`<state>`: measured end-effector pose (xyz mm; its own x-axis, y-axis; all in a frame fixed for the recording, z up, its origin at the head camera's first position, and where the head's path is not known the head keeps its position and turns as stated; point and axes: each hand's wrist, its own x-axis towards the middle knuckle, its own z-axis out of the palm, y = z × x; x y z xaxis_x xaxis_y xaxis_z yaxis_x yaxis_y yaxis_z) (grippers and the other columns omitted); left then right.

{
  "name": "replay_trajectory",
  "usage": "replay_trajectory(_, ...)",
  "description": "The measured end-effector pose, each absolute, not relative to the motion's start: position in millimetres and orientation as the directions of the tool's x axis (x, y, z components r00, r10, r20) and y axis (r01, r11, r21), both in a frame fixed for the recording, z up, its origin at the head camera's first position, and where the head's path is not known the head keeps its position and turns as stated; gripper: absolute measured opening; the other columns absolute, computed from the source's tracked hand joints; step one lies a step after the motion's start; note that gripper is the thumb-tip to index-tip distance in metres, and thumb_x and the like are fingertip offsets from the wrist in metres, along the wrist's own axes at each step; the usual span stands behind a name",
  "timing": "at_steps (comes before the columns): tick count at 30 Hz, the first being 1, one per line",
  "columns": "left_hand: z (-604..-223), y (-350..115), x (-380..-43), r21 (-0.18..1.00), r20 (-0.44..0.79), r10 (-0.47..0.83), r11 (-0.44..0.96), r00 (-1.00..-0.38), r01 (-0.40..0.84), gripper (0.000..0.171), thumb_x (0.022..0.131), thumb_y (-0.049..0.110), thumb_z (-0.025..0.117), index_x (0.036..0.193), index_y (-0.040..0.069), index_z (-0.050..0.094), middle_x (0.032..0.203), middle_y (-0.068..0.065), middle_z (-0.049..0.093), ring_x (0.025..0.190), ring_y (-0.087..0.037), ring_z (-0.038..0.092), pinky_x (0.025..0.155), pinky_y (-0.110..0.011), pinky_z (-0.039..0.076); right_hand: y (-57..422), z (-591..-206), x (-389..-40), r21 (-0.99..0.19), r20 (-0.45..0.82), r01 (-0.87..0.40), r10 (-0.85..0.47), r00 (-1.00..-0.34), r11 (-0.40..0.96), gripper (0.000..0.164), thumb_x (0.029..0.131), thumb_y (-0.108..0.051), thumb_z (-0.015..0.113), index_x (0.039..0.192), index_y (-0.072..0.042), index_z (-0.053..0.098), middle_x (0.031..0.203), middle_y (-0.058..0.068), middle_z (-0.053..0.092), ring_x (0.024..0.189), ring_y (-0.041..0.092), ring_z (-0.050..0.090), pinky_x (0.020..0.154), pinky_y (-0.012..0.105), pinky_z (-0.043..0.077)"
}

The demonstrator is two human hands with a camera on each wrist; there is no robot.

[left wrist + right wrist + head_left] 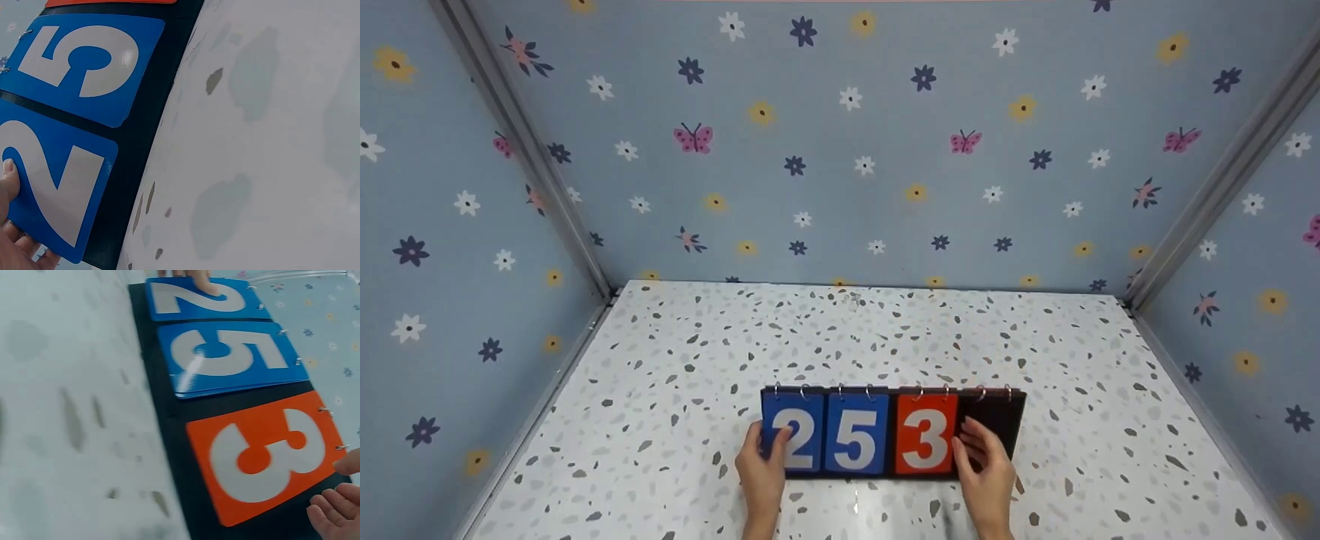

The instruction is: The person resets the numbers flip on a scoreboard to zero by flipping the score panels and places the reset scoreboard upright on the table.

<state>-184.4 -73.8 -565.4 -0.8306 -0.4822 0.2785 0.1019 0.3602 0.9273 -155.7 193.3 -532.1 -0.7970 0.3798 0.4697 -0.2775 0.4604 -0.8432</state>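
A black flip scoreboard stands tilted up on the table, its number cards hanging from metal rings along the top. From left to right it shows a blue 2 card, a blue 5 card and a red 3 card; the rightmost panel is plain black. My left hand grips the left end, thumb on the face of the 2 card and fingers round the edge. At the black panel, my right hand has its thumb beside the red card's edge and its fingers loosely bent, with a gap between them.
The white speckled tabletop stretches behind and around the scoreboard. Blue flower-patterned walls enclose the back and both sides, with grey metal posts at the corners.
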Motion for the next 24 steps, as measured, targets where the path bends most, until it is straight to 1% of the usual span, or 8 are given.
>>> replay_trajectory(2, -566.0, -73.9, -184.7, 0.925, 0.289, -0.486, 0.364, -0.825, 0.110, 0.022, 0.080, 0.018, 0.069, 0.090, 0.001, 0.058, 0.083, -0.009, 0.065, 0.077, -0.022, 0.060, 0.069, -0.036, 0.046, 190.6, -538.4, -153.2, -0.849, 0.461, -0.270, 0.386, -0.799, 0.454, 0.033, 0.076, 0.007, 0.067, 0.108, 0.007, 0.058, 0.101, 0.018, 0.060, 0.085, 0.027, 0.060, 0.072, 0.030, 0.050)
replay_trajectory(4, -566.1, -74.0, -184.9, 0.925, 0.295, -0.487, 0.363, -0.822, 0.116, 0.021, 0.080, 0.017, 0.070, 0.089, 0.002, 0.058, 0.082, -0.009, 0.065, 0.075, -0.021, 0.060, 0.068, -0.035, 0.046, 187.9, -543.6, -151.4, -0.858, 0.444, -0.254, 0.396, -0.804, 0.447, 0.033, 0.076, 0.007, 0.067, 0.108, 0.006, 0.058, 0.100, 0.017, 0.060, 0.085, 0.026, 0.060, 0.072, 0.029, 0.050)
replay_trajectory(9, -566.0, -74.8, -185.6, 0.924, 0.297, -0.489, 0.363, -0.820, 0.119, 0.021, 0.080, 0.017, 0.069, 0.089, 0.002, 0.058, 0.084, -0.010, 0.065, 0.077, -0.022, 0.061, 0.070, -0.038, 0.046, 185.4, -565.2, -153.1, -0.868, 0.425, -0.232, 0.415, -0.804, 0.440, 0.031, 0.075, 0.004, 0.069, 0.105, 0.004, 0.059, 0.095, 0.014, 0.060, 0.080, 0.019, 0.061, 0.068, 0.020, 0.049)
replay_trajectory(11, -565.8, -74.9, -185.6, 0.922, 0.300, -0.489, 0.367, -0.819, 0.119, 0.021, 0.080, 0.018, 0.069, 0.089, 0.002, 0.058, 0.084, -0.010, 0.065, 0.077, -0.022, 0.061, 0.070, -0.038, 0.046, 187.9, -580.1, -157.4, -0.865, 0.433, -0.239, 0.415, -0.800, 0.442, 0.031, 0.076, -0.001, 0.071, 0.104, 0.003, 0.059, 0.094, 0.015, 0.060, 0.077, 0.016, 0.061, 0.066, 0.017, 0.048)
replay_trajectory(13, -565.7, -74.9, -185.6, 0.923, 0.300, -0.491, 0.367, -0.818, 0.118, 0.022, 0.080, 0.018, 0.069, 0.089, 0.002, 0.058, 0.084, -0.010, 0.065, 0.076, -0.022, 0.061, 0.069, -0.038, 0.046, 190.0, -591.9, -162.0, -0.866, 0.425, -0.223, 0.427, -0.798, 0.447, 0.031, 0.074, -0.004, 0.073, 0.102, 0.000, 0.061, 0.091, 0.013, 0.062, 0.074, 0.015, 0.062, 0.063, 0.019, 0.048)
replay_trajectory(17, -565.7, -74.5, -185.0, 0.926, 0.290, -0.488, 0.362, -0.823, 0.111, 0.022, 0.080, 0.018, 0.069, 0.090, 0.001, 0.058, 0.085, -0.010, 0.065, 0.078, -0.023, 0.061, 0.071, -0.039, 0.046, 197.8, -616.4, -172.7, -0.877, 0.382, -0.169, 0.441, -0.812, 0.449, 0.029, 0.072, -0.015, 0.077, 0.097, -0.010, 0.063, 0.083, 0.002, 0.063, 0.068, 0.010, 0.060, 0.058, 0.020, 0.049)
replay_trajectory(20, -565.8, -73.9, -184.4, 0.926, 0.289, -0.490, 0.360, -0.822, 0.110, 0.023, 0.080, 0.018, 0.069, 0.090, 0.001, 0.058, 0.084, -0.010, 0.065, 0.078, -0.023, 0.061, 0.070, -0.039, 0.047, 201.4, -623.5, -177.5, -0.896, 0.330, -0.123, 0.454, -0.828, 0.427, 0.028, 0.070, -0.022, 0.078, 0.092, -0.015, 0.063, 0.078, -0.003, 0.061, 0.065, 0.010, 0.059, 0.057, 0.023, 0.049)
replay_trajectory(24, -565.3, -73.4, -184.5, 0.924, 0.296, -0.494, 0.364, -0.818, 0.115, 0.022, 0.079, 0.017, 0.070, 0.089, 0.001, 0.059, 0.083, -0.010, 0.065, 0.076, -0.022, 0.061, 0.068, -0.038, 0.046, 203.4, -621.0, -179.9, -0.901, 0.332, -0.137, 0.450, -0.829, 0.412, 0.028, 0.068, -0.026, 0.079, 0.086, -0.014, 0.061, 0.072, -0.002, 0.058, 0.061, 0.010, 0.056, 0.053, 0.021, 0.047)
